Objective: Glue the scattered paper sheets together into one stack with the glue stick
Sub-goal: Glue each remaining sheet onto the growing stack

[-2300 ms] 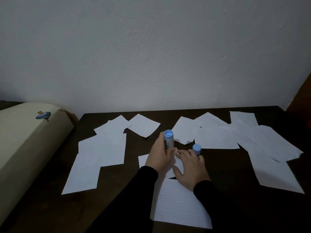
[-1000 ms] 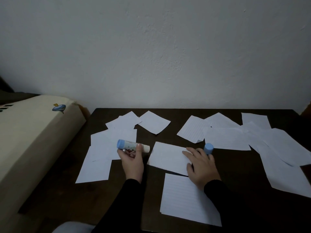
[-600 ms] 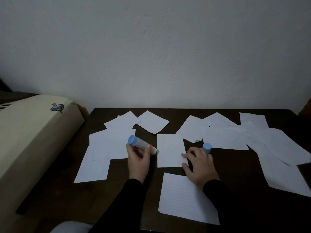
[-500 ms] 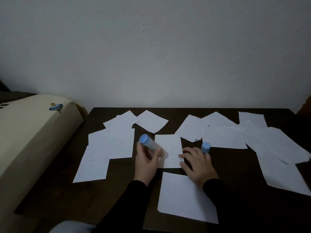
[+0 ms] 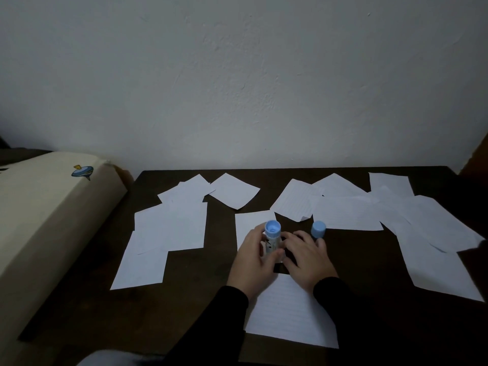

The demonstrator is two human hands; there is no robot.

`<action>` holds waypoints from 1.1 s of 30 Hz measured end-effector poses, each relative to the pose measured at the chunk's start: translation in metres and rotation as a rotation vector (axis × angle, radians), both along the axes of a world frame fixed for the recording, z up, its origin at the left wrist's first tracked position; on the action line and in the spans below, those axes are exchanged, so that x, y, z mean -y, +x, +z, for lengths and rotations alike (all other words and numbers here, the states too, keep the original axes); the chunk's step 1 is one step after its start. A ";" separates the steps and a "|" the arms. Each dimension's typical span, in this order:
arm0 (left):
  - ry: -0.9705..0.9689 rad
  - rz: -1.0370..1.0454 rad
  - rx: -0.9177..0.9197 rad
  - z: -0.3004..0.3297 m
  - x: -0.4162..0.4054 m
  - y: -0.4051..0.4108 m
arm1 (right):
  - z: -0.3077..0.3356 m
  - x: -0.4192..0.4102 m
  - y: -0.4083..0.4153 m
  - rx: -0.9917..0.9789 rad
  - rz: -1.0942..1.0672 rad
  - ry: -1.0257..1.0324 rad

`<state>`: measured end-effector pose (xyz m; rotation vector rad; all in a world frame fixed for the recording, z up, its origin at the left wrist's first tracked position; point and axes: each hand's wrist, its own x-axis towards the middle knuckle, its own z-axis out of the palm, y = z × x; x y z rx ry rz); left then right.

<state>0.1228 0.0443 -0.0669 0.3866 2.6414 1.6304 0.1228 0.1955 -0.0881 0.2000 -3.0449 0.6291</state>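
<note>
Dark wooden counter set against a pale plaster wall; a cream padded piece with a small blue emblem lies along its left side.

Scattered white lined paper sheets lie in loose overlapping groups left and right; none look glued yet. One small white sheet sits at centre under the hands, and a larger lined sheet lies nearer the person.

Left hand grips the white glue stick with blue end upright over the centre sheet, fingers curled round the barrel. Right hand rests on that sheet, fingers spread to pin it. The blue cap stands just beside the right fingertips.

Handling, judged: sheets are light, limp, prone to sliding and creasing; hold flat near an edge. The stick is stiff and light; take it mid-barrel.

The glue tip is hidden behind the hands; contact with the paper cannot be told. Dim light blurs sheet edges in the right-hand pile.
</note>
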 end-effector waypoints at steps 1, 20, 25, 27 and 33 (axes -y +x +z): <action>-0.013 -0.014 -0.007 0.000 0.001 0.000 | 0.001 0.000 0.000 0.003 -0.002 0.005; 0.112 0.263 0.075 -0.006 0.054 -0.004 | 0.000 0.000 0.003 0.008 0.009 0.039; 0.547 0.606 0.222 -0.003 0.060 -0.013 | -0.002 -0.003 0.005 -0.063 0.070 0.012; 0.487 0.559 0.201 0.001 0.054 -0.016 | -0.001 -0.002 0.007 -0.102 0.106 -0.059; 0.274 0.356 0.147 0.015 0.017 -0.041 | -0.003 -0.001 0.001 -0.032 -0.040 0.026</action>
